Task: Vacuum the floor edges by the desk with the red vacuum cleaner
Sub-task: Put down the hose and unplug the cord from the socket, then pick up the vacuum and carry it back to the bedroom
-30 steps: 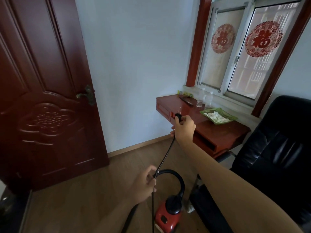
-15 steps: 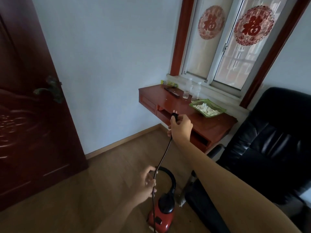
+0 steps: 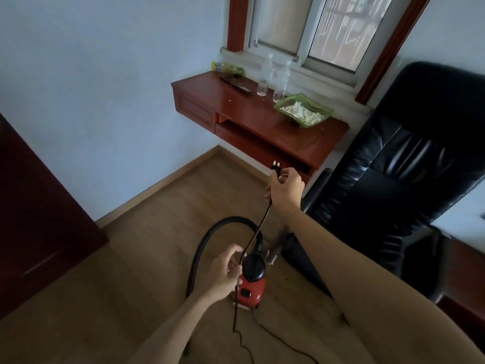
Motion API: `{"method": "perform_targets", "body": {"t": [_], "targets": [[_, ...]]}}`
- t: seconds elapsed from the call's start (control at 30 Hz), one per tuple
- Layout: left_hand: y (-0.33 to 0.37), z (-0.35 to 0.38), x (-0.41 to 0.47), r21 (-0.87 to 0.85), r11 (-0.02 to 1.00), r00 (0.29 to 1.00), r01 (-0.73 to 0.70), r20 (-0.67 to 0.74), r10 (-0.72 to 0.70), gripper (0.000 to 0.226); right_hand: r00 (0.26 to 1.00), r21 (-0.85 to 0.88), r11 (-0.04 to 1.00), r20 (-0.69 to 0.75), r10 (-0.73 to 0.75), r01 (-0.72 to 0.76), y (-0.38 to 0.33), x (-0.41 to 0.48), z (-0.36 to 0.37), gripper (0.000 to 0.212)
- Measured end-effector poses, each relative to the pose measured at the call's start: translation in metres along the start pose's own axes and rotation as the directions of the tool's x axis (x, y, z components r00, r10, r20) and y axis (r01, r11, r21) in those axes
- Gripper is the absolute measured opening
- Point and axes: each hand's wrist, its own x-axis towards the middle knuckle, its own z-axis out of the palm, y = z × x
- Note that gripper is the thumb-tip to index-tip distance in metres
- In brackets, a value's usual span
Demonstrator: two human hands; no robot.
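Right hand (image 3: pixel 284 189) pinches plug (image 3: pixel 275 169), prongs upward; left hand (image 3: pixel 224 271) curls round cord (image 3: pixel 262 222)

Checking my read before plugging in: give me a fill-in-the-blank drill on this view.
1. The right hand holds the ____, its prongs bare in the air.
2. The left hand pinches the ____ above the vacuum.
3. Two clear ____ stand on the desk near the green dish.
Missing words: plug; cord; bottles.
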Motion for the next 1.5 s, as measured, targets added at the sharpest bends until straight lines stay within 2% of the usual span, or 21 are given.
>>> {"method": "perform_targets", "body": {"t": [0.4,0.63,0.8,0.9,1.03,1.2,1.4,1.5], "targets": [[-0.04,0.026,0.051,0.037,0.997,0.985,0.063,0.157,-0.068,0.034,0.991,-0.052,0.99,-0.038,0.126,-0.127,0.092,0.044,0.003,0.021],[-0.089,0.06,0.097,0.04,0.987,0.967,0.155,0.197,-0.16,0.028,0.979,-0.046,0.98,0.044,0.197,-0.195,0.163,0.086,0.034,0.017],[-0.133,0.09,0.133,0.041,0.954,0.927,0.296,0.227,-0.297,0.029,0.959,-0.086,0.965,0.116,0.258,-0.249,0.23,0.118,0.062,0.019],[-0.159,0.106,0.156,0.052,0.939,0.91,0.34,0.232,-0.342,0.037,0.94,-0.104,0.949,0.142,0.31,-0.297,0.273,0.136,0.078,0.018],[-0.2,0.128,0.183,0.164,0.916,0.892,0.367,0.216,-0.397,0.052,0.919,-0.145,0.927,0.147,0.365,-0.345,0.334,0.15,0.098,0.018],[-0.244,0.15,0.196,0.174,0.897,0.889,0.407,0.151,-0.433,0.035,0.898,-0.145,0.909,0.158,0.41,-0.39,0.4,0.153,0.119,0.012],[-0.306,0.179,0.208,0.128,0.878,0.868,0.462,0.141,-0.477,0.041,0.878,-0.181,0.89,0.172,0.447,-0.419,0.468,0.158,0.145,0.013],[-0.336,0.189,0.218,0.153,0.874,0.857,0.462,0.179,-0.484,0.04,0.876,-0.213,0.88,0.15,0.458,-0.424,0.502,0.157,0.158,0.012]]}}
